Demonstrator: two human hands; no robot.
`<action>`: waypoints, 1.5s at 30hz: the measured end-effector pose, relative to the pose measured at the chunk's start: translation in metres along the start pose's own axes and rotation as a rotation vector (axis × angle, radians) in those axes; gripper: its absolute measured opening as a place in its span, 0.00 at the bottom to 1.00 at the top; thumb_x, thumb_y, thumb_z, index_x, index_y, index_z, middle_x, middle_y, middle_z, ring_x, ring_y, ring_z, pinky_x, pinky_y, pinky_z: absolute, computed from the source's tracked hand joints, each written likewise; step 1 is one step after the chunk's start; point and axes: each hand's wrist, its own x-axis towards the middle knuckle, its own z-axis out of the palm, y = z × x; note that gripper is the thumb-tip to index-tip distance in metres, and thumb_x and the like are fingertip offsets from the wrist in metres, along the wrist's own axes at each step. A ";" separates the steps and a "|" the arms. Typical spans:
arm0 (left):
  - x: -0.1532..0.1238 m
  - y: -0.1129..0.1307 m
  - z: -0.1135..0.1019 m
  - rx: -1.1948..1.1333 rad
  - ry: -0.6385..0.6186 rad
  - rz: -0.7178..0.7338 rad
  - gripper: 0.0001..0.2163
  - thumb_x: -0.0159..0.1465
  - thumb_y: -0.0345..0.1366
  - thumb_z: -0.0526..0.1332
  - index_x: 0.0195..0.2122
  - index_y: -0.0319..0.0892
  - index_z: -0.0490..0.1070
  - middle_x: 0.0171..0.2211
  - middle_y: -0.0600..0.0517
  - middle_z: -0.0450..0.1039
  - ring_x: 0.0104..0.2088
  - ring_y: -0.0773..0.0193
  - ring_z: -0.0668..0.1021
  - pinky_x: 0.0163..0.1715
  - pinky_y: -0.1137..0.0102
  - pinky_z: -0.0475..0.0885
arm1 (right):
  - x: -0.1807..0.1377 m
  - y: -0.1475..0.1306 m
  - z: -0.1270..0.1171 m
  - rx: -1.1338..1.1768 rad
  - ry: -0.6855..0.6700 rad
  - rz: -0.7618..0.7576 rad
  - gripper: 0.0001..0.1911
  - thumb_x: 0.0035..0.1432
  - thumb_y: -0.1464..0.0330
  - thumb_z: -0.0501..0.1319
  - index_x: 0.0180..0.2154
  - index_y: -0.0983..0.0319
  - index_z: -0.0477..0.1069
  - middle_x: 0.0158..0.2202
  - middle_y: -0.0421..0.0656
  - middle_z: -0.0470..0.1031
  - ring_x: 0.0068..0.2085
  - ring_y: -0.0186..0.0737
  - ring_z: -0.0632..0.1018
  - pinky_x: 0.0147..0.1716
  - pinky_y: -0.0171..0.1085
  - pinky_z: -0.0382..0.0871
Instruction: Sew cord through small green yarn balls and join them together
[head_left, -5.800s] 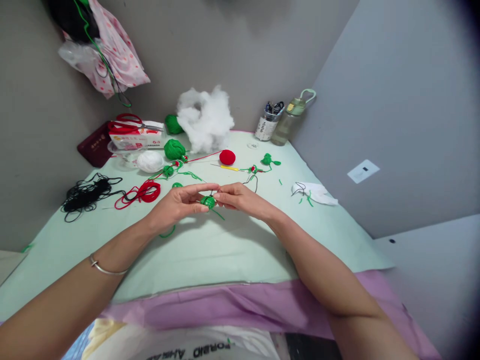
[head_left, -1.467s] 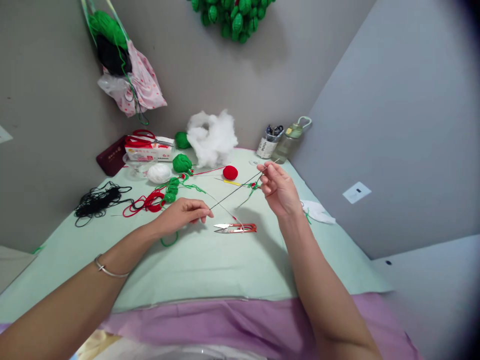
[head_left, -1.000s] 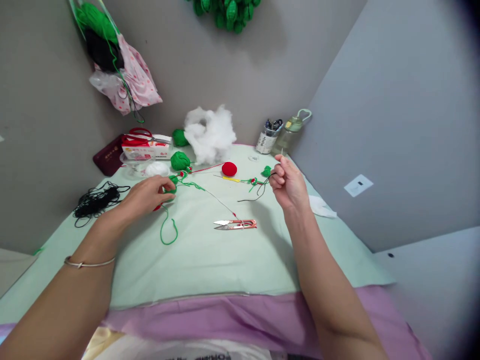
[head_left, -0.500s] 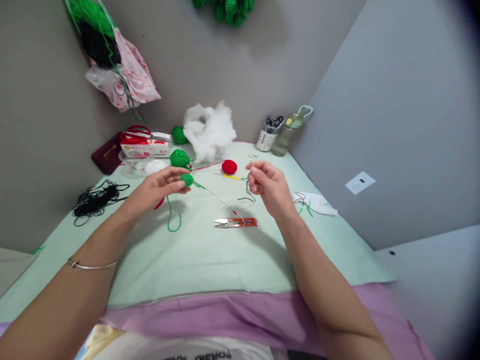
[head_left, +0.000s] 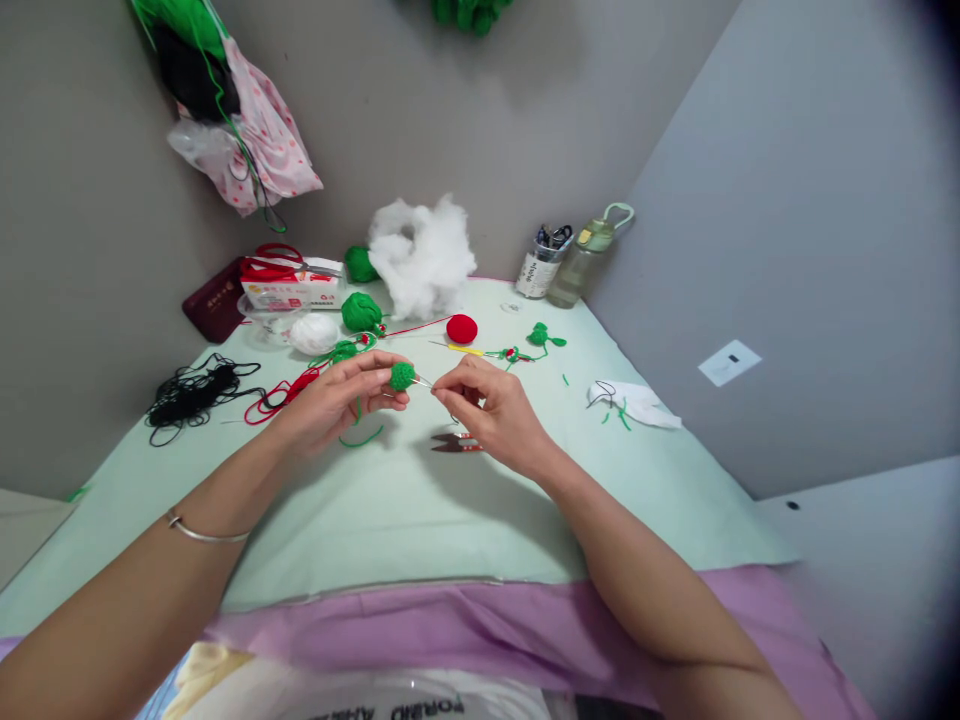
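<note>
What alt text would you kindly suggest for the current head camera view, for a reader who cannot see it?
A person's left hand holds a small green textured ball while the right hand points a thin needle-like tool at it over a pale green table. Around them are snips, black yarn, fluffy white stuffing and a bottle.

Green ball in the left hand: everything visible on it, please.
The green ball is small and roundish, with a bumpy surface that looks like crocheted yarn. The left grip pinches it by its left side, above the pale green tabletop. A thin, shiny needle-like piece from the right grip meets its right side; whether it goes in can't be told. The fingers hide part of the ball.
</note>
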 end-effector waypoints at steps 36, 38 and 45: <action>0.001 0.009 -0.005 -0.312 0.158 0.239 0.18 0.66 0.42 0.61 0.21 0.40 0.65 0.39 0.48 0.74 0.46 0.60 0.76 0.45 0.69 0.73 | 0.010 0.013 0.012 0.444 0.096 0.323 0.11 0.52 0.61 0.67 0.29 0.63 0.73 0.25 0.38 0.67 0.26 0.31 0.62 0.25 0.34 0.55; -0.001 0.009 -0.001 -0.371 0.122 0.169 0.17 0.65 0.42 0.63 0.22 0.40 0.65 0.31 0.51 0.71 0.37 0.64 0.76 0.36 0.72 0.72 | 0.009 0.012 0.014 0.497 0.091 0.331 0.12 0.51 0.61 0.68 0.29 0.63 0.73 0.24 0.37 0.66 0.25 0.30 0.61 0.24 0.34 0.54; 0.000 -0.010 0.015 0.029 0.162 0.205 0.12 0.57 0.38 0.72 0.39 0.42 0.75 0.34 0.54 0.73 0.32 0.68 0.73 0.37 0.72 0.69 | 0.007 0.012 0.020 0.603 0.037 0.321 0.13 0.51 0.60 0.70 0.30 0.63 0.76 0.25 0.37 0.67 0.24 0.29 0.62 0.24 0.34 0.55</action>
